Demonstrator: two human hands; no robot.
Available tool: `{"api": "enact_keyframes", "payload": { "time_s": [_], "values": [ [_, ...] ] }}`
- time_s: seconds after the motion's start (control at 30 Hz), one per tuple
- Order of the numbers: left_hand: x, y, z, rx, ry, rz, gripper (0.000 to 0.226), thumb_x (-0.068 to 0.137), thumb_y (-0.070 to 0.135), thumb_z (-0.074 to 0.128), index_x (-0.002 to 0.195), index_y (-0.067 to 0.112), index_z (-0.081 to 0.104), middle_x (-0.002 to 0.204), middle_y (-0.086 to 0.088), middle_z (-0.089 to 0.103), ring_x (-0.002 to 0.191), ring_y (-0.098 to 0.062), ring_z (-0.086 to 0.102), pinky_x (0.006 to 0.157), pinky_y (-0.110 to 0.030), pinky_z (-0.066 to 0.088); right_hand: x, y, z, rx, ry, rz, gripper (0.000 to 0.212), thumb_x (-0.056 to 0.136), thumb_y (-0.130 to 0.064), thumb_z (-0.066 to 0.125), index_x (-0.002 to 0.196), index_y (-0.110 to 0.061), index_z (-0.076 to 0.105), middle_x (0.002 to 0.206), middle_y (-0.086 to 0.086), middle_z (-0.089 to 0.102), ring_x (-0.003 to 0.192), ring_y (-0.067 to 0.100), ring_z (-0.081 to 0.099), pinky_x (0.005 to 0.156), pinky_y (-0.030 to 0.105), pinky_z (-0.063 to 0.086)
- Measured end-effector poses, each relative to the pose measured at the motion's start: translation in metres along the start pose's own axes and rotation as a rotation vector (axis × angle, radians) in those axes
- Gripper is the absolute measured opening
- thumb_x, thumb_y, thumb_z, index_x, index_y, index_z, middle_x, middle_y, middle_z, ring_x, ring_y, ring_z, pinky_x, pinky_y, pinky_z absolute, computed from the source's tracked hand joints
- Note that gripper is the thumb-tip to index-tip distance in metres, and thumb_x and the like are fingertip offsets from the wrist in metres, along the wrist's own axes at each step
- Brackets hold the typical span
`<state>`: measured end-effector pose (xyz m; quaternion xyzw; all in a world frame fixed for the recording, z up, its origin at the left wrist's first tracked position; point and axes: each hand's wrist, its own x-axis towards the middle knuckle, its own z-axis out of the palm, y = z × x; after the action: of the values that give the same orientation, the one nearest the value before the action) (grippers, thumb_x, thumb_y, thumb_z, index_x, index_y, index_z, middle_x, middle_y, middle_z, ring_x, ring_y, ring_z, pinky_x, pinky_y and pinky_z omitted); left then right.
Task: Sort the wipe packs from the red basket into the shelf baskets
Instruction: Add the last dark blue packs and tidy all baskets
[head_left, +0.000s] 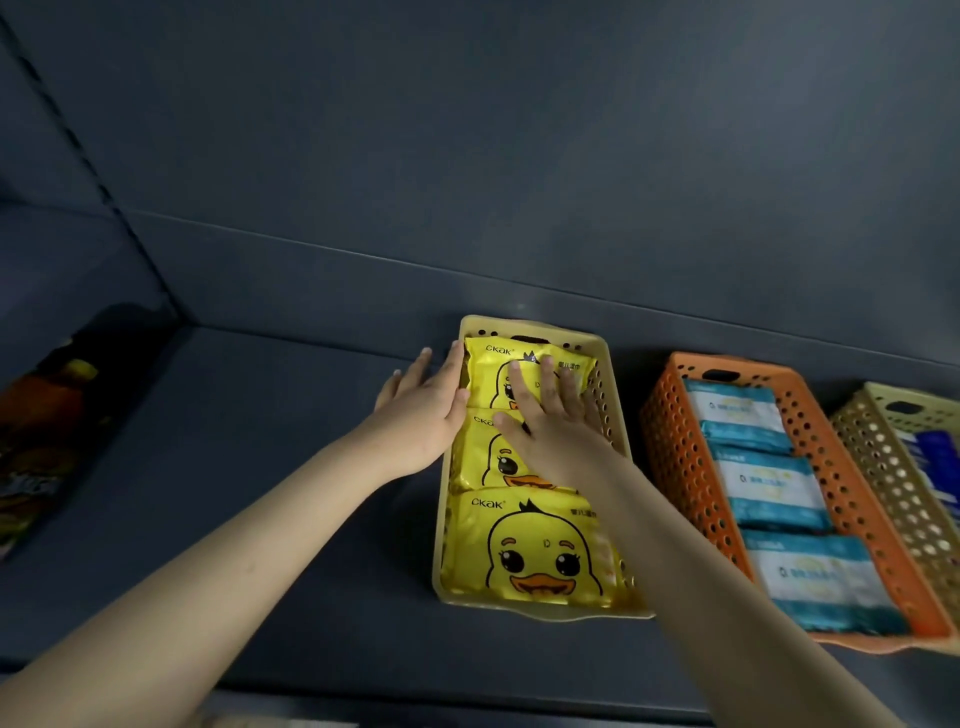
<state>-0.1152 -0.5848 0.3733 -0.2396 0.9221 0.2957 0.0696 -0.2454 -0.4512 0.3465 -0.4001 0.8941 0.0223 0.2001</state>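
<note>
SHELF STOCKING: I am pressing my right hand (550, 421) flat on the far duck pack (485, 364) in the yellow basket (441, 519), fingers straight and spread, gripping nothing. My left hand (423, 410) is bracing the basket's left wall from outside, fingers straight, thumb lying at the rim beside the pack's edge, also gripping nothing. The risk, as I am judging it: the far pack is butting against the middle pack (478, 457), so pushing too hard could be buckling it or riding it up over its neighbour. If my left hand is slipping off the wall, the light basket could be sliding across the shelf (260, 467) toward the orange basket (670, 431) nearby. A careless lift of the palm could be dragging the glossy pack out of line. Both forearms are reaching forward and converging on the basket, the right one passing over the corner of the near pack (535, 551). 3 duck packs are lying in a row in the yellow basket, 3 blue packs (737, 415) are filling the orange one, and a tan basket (872, 452) is sitting at far right. The red basket is not showing.
</note>
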Motion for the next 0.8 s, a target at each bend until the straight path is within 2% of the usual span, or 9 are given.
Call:
{"api": "enact_keyframes", "payload": {
  "time_s": [0.07,0.13,0.17,0.27,0.43,0.57,0.63,0.7,0.8],
  "values": [
    [-0.002,0.002,-0.002,-0.001,0.000,-0.013,0.057,0.104,0.038,0.014,0.151,0.029,-0.016,0.162,-0.010,-0.002,0.148,-0.020,-0.010,0.118,-0.038,-0.006,0.003,-0.001,-0.010,-0.028,0.047,-0.002,0.064,0.093,-0.066,0.006,0.147,-0.042,-0.020,0.157,0.006,-0.027,0.144,0.032,-0.023,0.114,0.052,-0.015],
    [-0.003,0.003,-0.003,-0.006,0.001,-0.011,0.056,0.104,0.037,0.014,0.151,0.028,-0.015,0.162,-0.009,0.000,0.148,-0.020,-0.011,0.118,-0.037,-0.006,0.007,-0.006,-0.014,-0.031,0.215,-0.001,0.061,0.095,-0.062,0.007,0.150,-0.042,-0.011,0.161,0.008,-0.014,0.147,0.031,-0.012,0.114,0.050,-0.013],
    [-0.004,0.004,-0.003,-0.011,0.001,-0.007,0.056,0.105,0.036,0.014,0.152,0.028,-0.015,0.162,-0.009,0.002,0.148,-0.019,-0.012,0.118,-0.037,-0.006,0.008,-0.008,-0.014,-0.014,0.258,-0.002,0.059,0.096,-0.060,0.008,0.150,-0.043,-0.008,0.161,0.009,-0.013,0.148,0.031,-0.011,0.115,0.050,-0.011],
    [-0.002,0.001,-0.001,-0.014,0.005,-0.004,0.056,0.104,0.036,0.014,0.151,0.028,-0.016,0.162,-0.010,0.002,0.148,-0.018,-0.011,0.118,-0.037,-0.006,0.007,-0.011,-0.003,0.003,0.219,-0.015,0.056,0.097,-0.059,0.008,0.149,-0.046,-0.007,0.159,0.008,-0.022,0.147,0.032,-0.015,0.117,0.049,-0.007],
    [-0.001,-0.001,0.001,-0.020,0.017,0.002,0.057,0.104,0.037,0.015,0.152,0.028,-0.014,0.162,-0.011,0.004,0.148,-0.017,-0.010,0.119,-0.038,-0.005,0.003,-0.014,0.008,0.085,0.243,0.021,0.053,0.097,-0.060,0.008,0.147,-0.052,-0.006,0.158,0.001,-0.024,0.145,0.030,-0.021,0.116,0.049,-0.010],
    [-0.002,0.005,-0.004,0.052,0.025,0.037,0.057,0.105,0.032,0.017,0.153,0.021,-0.011,0.161,-0.010,0.008,0.148,-0.016,-0.011,0.118,-0.036,-0.005,0.010,-0.009,-0.004,0.185,0.183,-0.020,0.052,0.097,-0.060,0.012,0.146,-0.054,-0.003,0.161,0.003,-0.016,0.147,0.036,-0.012,0.116,0.056,0.008],
    [-0.002,0.006,-0.007,0.098,0.020,0.041,0.057,0.105,0.030,0.017,0.153,0.019,-0.011,0.162,-0.009,0.003,0.148,-0.015,-0.011,0.118,-0.034,-0.007,0.013,-0.007,-0.010,0.029,0.181,-0.020,0.053,0.095,-0.063,0.011,0.146,-0.054,-0.002,0.162,0.007,-0.008,0.147,0.039,-0.002,0.113,0.058,0.015],
    [-0.002,0.005,-0.009,0.111,0.005,0.041,0.056,0.105,0.029,0.017,0.153,0.018,-0.010,0.162,-0.009,0.001,0.148,-0.015,-0.012,0.117,-0.033,-0.008,0.014,-0.009,-0.011,-0.129,0.197,-0.021,0.056,0.093,-0.066,0.007,0.147,-0.052,-0.001,0.162,0.010,-0.003,0.146,0.041,0.004,0.114,0.057,0.008],
    [-0.003,0.006,-0.010,0.113,0.006,0.052,0.056,0.105,0.029,0.017,0.153,0.017,-0.011,0.162,-0.009,0.003,0.147,-0.014,-0.012,0.117,-0.032,-0.008,0.014,-0.010,-0.012,-0.086,0.148,-0.045,0.057,0.093,-0.066,0.006,0.147,-0.052,0.000,0.162,0.010,-0.007,0.146,0.041,-0.003,0.116,0.054,-0.002]
  ]
}}
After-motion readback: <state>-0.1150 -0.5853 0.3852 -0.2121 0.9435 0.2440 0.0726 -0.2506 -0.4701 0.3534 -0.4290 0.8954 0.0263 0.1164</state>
